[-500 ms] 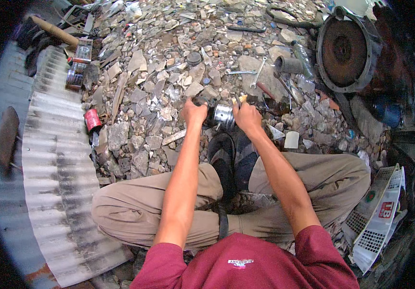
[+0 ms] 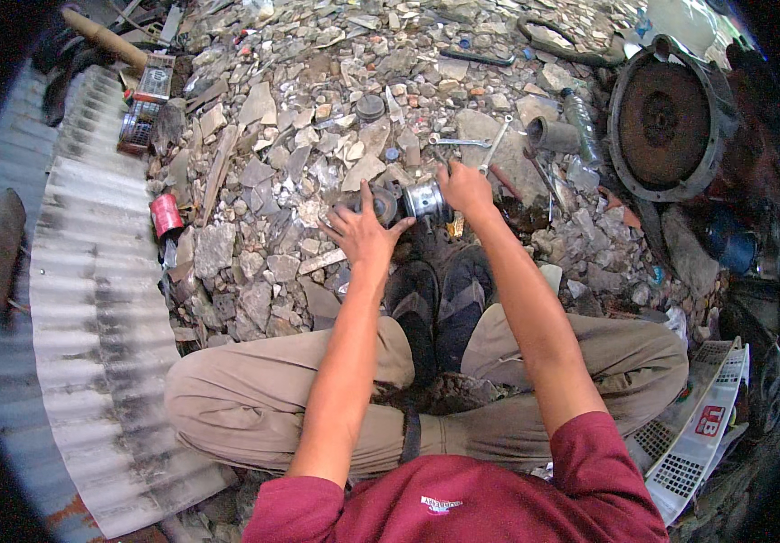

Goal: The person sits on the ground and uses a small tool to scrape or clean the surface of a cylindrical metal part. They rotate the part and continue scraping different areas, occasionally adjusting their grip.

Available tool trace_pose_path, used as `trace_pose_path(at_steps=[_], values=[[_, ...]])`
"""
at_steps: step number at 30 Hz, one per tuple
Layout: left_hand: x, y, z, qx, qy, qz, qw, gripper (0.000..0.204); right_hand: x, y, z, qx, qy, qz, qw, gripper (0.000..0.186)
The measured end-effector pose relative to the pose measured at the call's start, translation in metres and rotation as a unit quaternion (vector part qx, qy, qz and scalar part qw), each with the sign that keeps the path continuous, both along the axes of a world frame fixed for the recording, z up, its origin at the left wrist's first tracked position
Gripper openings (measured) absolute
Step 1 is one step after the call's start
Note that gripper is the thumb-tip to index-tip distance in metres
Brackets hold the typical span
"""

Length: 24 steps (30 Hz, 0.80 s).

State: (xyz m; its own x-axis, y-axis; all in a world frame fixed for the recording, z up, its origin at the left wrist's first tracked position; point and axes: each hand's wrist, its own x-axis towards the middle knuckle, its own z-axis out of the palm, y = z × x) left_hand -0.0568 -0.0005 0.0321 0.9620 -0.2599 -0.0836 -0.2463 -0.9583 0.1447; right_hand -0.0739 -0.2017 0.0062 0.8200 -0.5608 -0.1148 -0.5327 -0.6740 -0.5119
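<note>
A silver piston (image 2: 422, 204) joined to dark metal parts lies on the rubble just beyond my shoes. My left hand (image 2: 365, 233) has its fingers spread at a dark round metal part (image 2: 381, 204), left of the piston. My right hand (image 2: 468, 190) is closed on a dark narrow tool (image 2: 443, 159) just above and right of the piston; much of the tool is hidden by my fingers. A small yellow piece (image 2: 456, 226) shows under the right hand. Two wrenches (image 2: 462, 141) and a red-handled tool (image 2: 503, 181) lie on the stones beyond.
Corrugated sheets (image 2: 100, 317) line my left, with a red can (image 2: 166, 215) beside them. At right are a large rusty round housing (image 2: 661, 118), a hollow metal cylinder (image 2: 557, 136) and a white perforated plastic piece (image 2: 693, 452). Loose stones (image 2: 263, 109) cover the ground around my crossed legs.
My left hand has spread its fingers and moved slightly down. My right hand has moved up and right, uncovering more of the piston, and the yellow piece now shows lower, beneath it.
</note>
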Motion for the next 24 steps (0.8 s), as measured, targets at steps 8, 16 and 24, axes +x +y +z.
trace_pose_path(at_steps=[8,16,24], values=[[0.045,0.034,-0.023,-0.158,-0.035,-0.217,0.963,0.123,-0.039,0.012,-0.053,0.189,-0.243,-0.055,0.95,0.042],[0.086,0.051,-0.023,-0.073,-0.053,-0.391,0.916,0.118,-0.031,0.021,-0.05,0.155,-0.161,-0.135,0.965,0.046],[0.086,0.045,-0.005,-0.067,0.085,-0.333,0.937,0.107,-0.021,0.002,-0.034,0.162,-0.078,-0.111,0.978,0.053]])
